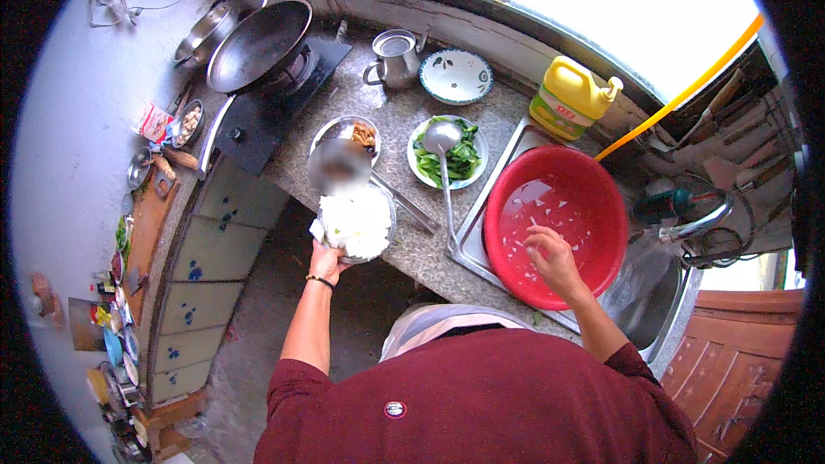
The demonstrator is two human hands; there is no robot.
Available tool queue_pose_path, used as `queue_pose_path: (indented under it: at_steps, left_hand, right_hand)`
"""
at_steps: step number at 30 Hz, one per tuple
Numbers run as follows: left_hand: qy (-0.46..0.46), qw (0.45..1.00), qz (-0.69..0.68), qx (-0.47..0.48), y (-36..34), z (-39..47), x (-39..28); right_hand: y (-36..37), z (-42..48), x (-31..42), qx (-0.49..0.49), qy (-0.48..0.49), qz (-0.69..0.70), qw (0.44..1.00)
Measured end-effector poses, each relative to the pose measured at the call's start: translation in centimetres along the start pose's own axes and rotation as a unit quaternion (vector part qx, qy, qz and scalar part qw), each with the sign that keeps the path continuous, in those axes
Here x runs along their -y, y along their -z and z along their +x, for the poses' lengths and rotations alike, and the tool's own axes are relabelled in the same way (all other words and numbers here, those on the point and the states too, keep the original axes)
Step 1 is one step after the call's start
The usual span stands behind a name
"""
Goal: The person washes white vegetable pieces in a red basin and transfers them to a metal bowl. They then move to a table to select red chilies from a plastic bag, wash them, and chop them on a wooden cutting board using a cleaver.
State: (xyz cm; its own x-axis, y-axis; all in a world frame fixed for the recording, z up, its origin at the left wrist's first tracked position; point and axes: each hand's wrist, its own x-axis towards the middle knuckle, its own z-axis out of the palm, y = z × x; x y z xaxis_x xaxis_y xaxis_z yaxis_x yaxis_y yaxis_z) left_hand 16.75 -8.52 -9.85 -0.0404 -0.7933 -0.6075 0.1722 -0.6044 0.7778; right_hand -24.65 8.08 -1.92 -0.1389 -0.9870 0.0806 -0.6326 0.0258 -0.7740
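Observation:
My left hand (327, 263) grips the edge of a bowl (391, 222) heaped with white cut vegetable pieces (356, 222), near the counter's front edge. Inside a large red plastic basin (620, 232), white bits float in shallow water. My right hand (553, 259) hovers over that water with bent fingers. A small white piece lies at its fingertips, but whether they pinch it is unclear. Beyond the left-hand bowl, a long-handled metal utensil (412, 206) has a blurred head resting over a metal bowl (327, 132) of brown food. A ladle (443, 142) lies across a bowl of leafy greens (465, 161).
The basin stands on a steel sink (670, 322) with a faucet (706, 222). Behind are a yellow jug (564, 100), a patterned bowl (456, 77) and a metal pitcher (396, 58). A wok (261, 45) sits on the stove at left. Cutting board (151, 245) and dishes line the left counter.

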Motion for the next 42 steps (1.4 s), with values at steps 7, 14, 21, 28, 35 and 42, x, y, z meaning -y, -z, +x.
queue_pose_path:
  at_steps: [7,14,21,28,35,42]
  left_hand:
    - [-0.119,0.988,0.080,-0.058,0.8,-0.7,-0.6]
    - [-0.194,0.965,0.179,0.001,0.1,-1.0,-1.1]
    - [-0.199,0.906,0.371,-0.032,0.5,-1.4,-0.6]
    - [-0.419,0.715,0.514,-0.219,-1.4,-4.4,-2.8]
    - [-0.039,0.881,0.367,0.298,-18.2,-7.8,3.5]
    - [0.248,0.896,0.214,0.299,-25.9,-0.7,9.2]
  right_hand:
    - [0.0,-0.5,-0.5,0.009,-0.012,-0.003,1.000]
    - [-0.5,-1.4,-2.1,-0.016,-0.011,0.044,0.999]
    - [-1.2,-5.6,-6.3,-0.013,-0.053,-0.036,0.998]
    - [2.8,-12.2,-10.7,-0.305,-0.166,-0.233,0.908]
    - [1.4,-14.1,-19.0,-0.413,-0.380,0.005,0.828]
    - [4.2,-11.8,-17.9,-0.377,-0.468,-0.010,0.799]
